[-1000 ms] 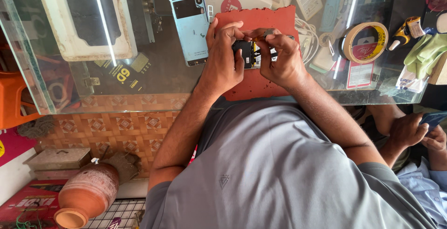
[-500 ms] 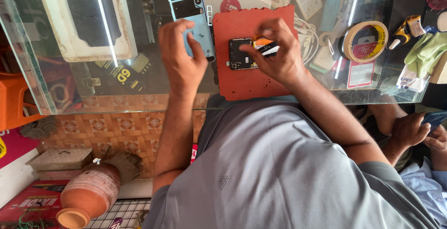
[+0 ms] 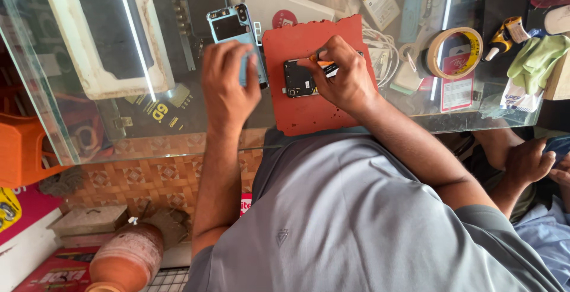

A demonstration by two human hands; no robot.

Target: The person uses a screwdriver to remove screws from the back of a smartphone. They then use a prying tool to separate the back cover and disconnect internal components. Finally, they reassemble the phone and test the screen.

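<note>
Right hand (image 3: 347, 81), frame centre: grip pinched on a small orange-handled tool (image 3: 326, 65), tip down at the top right edge of a dark circuit board (image 3: 298, 79). Board lies flat on a red mat (image 3: 309, 114), centre of the frame, just left of the right hand.

Left hand (image 3: 228, 81), left of the mat: fingers curled over a light-blue phone back shell (image 3: 233, 28), pressing it on the glass surface (image 3: 119, 132). Shell's upper half with its camera cutout shows above the fingers; lower half is hidden, so can't tell how firm the grip is.

Around it: white box (image 3: 279, 10) above the mat, white cable bundle (image 3: 383, 48) just right of it, tape roll (image 3: 454, 51) further right, green cloth (image 3: 537, 60) at the far right edge. White tray (image 3: 95, 78) under the glass, upper left. Another person's hands (image 3: 534, 161) at lower right, apart from the work. Clay pot (image 3: 124, 259) on the floor, lower left.
</note>
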